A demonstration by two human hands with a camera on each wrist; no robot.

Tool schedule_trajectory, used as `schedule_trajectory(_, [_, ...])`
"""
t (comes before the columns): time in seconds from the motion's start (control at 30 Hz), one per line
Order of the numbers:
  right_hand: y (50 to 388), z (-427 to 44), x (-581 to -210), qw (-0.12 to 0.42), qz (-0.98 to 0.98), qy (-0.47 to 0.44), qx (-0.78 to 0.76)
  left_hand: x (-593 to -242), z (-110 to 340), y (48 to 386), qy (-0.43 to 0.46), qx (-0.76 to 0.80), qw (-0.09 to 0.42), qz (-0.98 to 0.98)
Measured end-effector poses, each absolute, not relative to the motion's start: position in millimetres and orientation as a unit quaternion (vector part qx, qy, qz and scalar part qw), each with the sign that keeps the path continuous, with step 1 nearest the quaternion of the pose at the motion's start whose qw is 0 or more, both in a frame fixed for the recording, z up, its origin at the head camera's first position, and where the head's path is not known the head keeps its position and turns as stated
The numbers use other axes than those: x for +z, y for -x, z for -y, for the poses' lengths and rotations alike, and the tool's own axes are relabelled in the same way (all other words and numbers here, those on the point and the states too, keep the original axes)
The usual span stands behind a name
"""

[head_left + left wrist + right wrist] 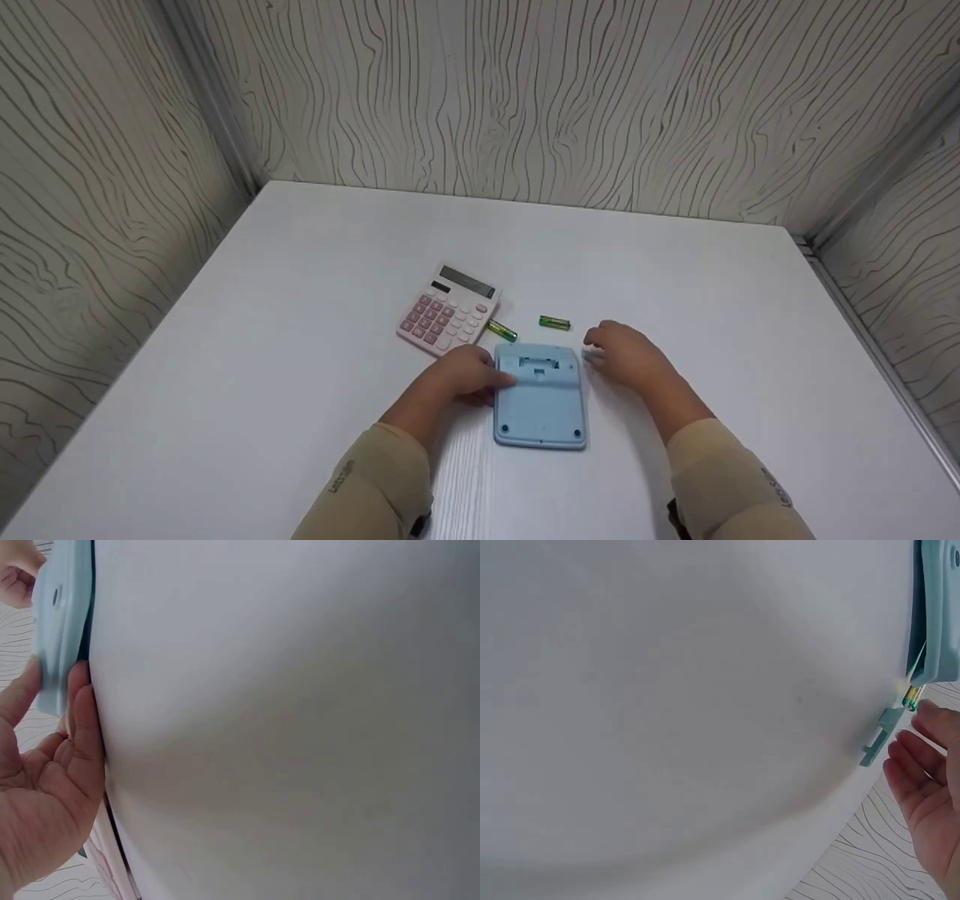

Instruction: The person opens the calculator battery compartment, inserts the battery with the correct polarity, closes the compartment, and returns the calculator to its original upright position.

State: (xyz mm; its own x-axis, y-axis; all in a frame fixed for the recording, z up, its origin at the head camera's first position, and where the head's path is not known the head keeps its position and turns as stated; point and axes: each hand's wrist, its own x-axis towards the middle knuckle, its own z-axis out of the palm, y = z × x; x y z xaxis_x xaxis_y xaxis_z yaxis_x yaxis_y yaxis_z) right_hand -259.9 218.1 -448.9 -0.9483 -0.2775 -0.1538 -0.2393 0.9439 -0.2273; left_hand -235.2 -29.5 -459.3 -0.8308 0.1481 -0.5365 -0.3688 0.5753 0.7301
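Note:
A light blue calculator (538, 409) lies face down, its battery compartment uncovered. My left hand (469, 373) grips its left edge, the thumb over the back and the fingers at the underside, as the left wrist view shows. My right hand (622, 354) is just off its right side with loosely bent fingers. Beside those fingertips, a small blue battery cover (881, 736) lies on the table; the right wrist view shows no pinch on it. One green battery (555, 322) lies beyond the calculator; another battery (502, 330) is at its upper left.
A pink calculator (448, 309) lies face up at the left, its lower corner close to my left hand. The white table (262, 360) extends around both hands. Patterned panels (495, 97) border the table at the back and sides.

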Motion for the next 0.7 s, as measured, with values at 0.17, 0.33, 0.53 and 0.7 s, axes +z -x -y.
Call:
schedule_trajectory(0.17, [266.5, -207.4, -443.0, 0.079, -0.981, 0.132, -0.118, -458.4, 29.6, 235.2, 0.070, 0.457, 0.286, -0.839])
schedule_trajectory(0.33, [274.2, -196.1, -441.6, 0.058, -0.981, 0.125, -0.134, -458.1, 30.2, 235.8, 0.067, 0.458, 0.286, -0.839])
schedule_trajectory(0.53, [280.0, -186.6, -448.5, 0.035, -0.982, 0.093, -0.162, -458.9, 30.1, 236.0, 0.072, 0.458, 0.287, -0.838])
schedule_trajectory(0.7, [282.6, -182.4, -454.2, 0.024, -0.982, 0.079, -0.171, -460.1, 31.2, 237.2, 0.064, 0.459, 0.284, -0.839])
